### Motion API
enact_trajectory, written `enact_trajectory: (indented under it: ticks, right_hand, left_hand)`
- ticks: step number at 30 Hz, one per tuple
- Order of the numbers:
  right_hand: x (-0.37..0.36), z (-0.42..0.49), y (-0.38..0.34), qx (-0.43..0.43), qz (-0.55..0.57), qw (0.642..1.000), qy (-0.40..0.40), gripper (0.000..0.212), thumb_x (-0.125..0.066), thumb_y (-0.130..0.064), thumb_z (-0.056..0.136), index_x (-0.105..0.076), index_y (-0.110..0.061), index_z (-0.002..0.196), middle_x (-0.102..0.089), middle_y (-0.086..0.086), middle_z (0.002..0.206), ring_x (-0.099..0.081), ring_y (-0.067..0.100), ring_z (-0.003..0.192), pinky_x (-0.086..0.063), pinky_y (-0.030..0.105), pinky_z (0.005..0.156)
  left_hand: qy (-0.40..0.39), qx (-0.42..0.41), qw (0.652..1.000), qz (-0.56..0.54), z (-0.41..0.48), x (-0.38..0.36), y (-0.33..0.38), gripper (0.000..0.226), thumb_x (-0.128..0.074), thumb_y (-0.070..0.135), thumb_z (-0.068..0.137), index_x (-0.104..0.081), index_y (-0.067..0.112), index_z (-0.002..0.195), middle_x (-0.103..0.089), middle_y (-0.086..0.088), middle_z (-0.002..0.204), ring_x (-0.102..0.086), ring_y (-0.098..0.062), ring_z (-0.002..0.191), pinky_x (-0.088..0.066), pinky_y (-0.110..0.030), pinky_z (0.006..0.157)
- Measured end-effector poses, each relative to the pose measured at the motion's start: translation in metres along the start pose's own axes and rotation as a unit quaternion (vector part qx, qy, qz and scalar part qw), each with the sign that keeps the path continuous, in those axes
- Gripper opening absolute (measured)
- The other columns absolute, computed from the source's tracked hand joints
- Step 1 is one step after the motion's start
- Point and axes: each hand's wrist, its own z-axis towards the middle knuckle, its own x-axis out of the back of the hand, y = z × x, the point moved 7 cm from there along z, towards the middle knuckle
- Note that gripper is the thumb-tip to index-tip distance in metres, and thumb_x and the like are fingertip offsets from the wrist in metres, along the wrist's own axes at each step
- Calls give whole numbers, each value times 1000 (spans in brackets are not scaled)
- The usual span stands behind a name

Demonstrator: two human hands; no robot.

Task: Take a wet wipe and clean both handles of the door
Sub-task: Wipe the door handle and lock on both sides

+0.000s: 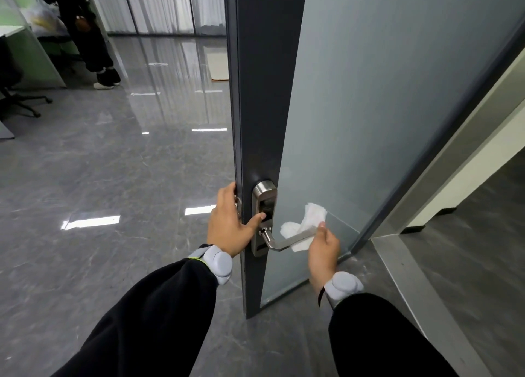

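Two hands at the open door's edge, one steadying, one wiping.

The left hand [228, 223] wraps the door [257, 98] edge, thumb resting on the lock plate [264, 220]. Right of it, the lever handle [289, 239] juts out; the right hand [324, 247] pinches the white wet wipe [305, 224] against the handle's tip.

Wet wipe [305, 226] behind door handle [289, 239], right of lock plate [262, 220].

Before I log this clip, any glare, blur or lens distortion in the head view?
Head view: bright ceiling-light reflections glare off the glossy floor; wide-angle bending curves the door edge; wet wipe, handle and both hands stay sharp.
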Motion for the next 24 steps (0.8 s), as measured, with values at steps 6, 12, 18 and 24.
enact_trajectory:
  ticks: [6,12,18,24]
  right_hand:
    - [-18,-22,20,-197,322,925,-36,32,-39,-26,107,-60,-9,124,-69,11,108,-67,22,90,-52,37,83]
    - [-45,-82,9,-254,401,877,-80,42,-37,-44,105,-59,-14,124,-70,11,109,-68,24,94,-55,36,72]
    - [-68,-102,6,-275,463,840,-62,45,-46,-46,98,-56,-8,122,-68,19,104,-67,32,99,-52,46,99]
    - [-45,-66,7,-289,410,862,-65,49,-39,-44,98,-62,-11,126,-66,19,120,-65,32,92,-55,39,77]
  left_hand:
    - [-4,-18,1000,5,-2,-1,3,78,-80,45,78,-40,23,141,-49,3,123,-61,-19,106,-53,-36,87]
    - [3,-16,1000,9,-7,1,4,78,-81,47,75,-42,23,138,-50,3,120,-62,-20,102,-55,-40,84]
    - [2,-24,1000,1,-13,1,9,78,-82,49,73,-44,22,135,-51,4,116,-62,-19,97,-56,-41,81]
    - [-4,-25,1000,-2,-14,2,10,80,-79,54,70,-45,21,134,-52,3,116,-62,-22,96,-56,-45,82]
